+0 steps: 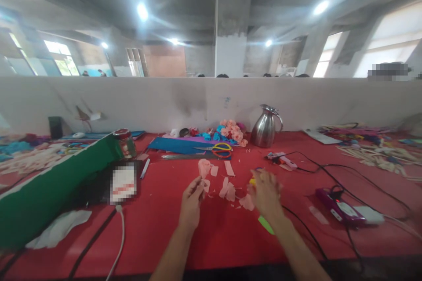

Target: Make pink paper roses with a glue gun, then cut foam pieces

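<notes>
Between thumb and fingers of my left hand (193,197) is pinched a pink paper flower (204,167), its bloom standing just above the fingertips. My right hand (265,191) reaches forward, fingers stretched and slightly blurred, over a yellow thing (252,182) that it partly hides. A bright green piece (265,225) shows below that wrist; whether it belongs to the yellow thing I cannot tell. Loose pink petals (227,189) lie between my hands, with another petal (247,202) close to the right one. A pink paper strip (229,168) lies farther back.
Scissors (220,150) with yellow and orange handles rest on blue sheets (178,145). Behind are bunched pink flowers (233,131) and a steel jug (264,127). A purple power strip (341,207) with cables lies right. A green panel (59,189) and glass jar (124,142) stand left.
</notes>
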A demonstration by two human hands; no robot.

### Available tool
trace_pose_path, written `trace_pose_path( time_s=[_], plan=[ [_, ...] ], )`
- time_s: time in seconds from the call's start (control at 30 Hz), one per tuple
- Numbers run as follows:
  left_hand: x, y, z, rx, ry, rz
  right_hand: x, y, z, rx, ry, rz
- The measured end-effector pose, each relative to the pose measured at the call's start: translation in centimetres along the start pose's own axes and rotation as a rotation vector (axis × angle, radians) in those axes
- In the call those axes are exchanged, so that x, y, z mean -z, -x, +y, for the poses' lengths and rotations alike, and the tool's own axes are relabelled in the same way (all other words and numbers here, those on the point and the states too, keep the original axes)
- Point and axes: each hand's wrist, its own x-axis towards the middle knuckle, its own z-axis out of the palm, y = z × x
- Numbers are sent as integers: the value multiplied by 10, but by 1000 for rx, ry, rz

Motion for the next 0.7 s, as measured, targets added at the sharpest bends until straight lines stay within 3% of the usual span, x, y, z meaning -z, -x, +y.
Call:
trace_pose_path(
  time_s=[0.1,0.17,0.27,0.37,0.47,0.53,0.7],
  plan=[
    [-10,2,-4,41,48,-45,-14,-1,-52,148,-584,-154],
    [-12,2,-7,56,71,-86,-25,-1,-81,51,-931,-258],
    [-8,1,-12,91,108,-92,-38,0,-102,-103,-1200,-334],
    [-3,1,-15,148,166,-82,-44,2,-102,-168,-1306,-380],
    [-4,3,-14,173,159,-158,-42,2,-96,-164,-1273,-313],
    [-5,2,-11,148,110,-182,-39,3,-92,-137,-1235,-276],
    [-1,-7,-3,43,18,-122,-36,9,-90,-39,-1246,-338]
  ],
)
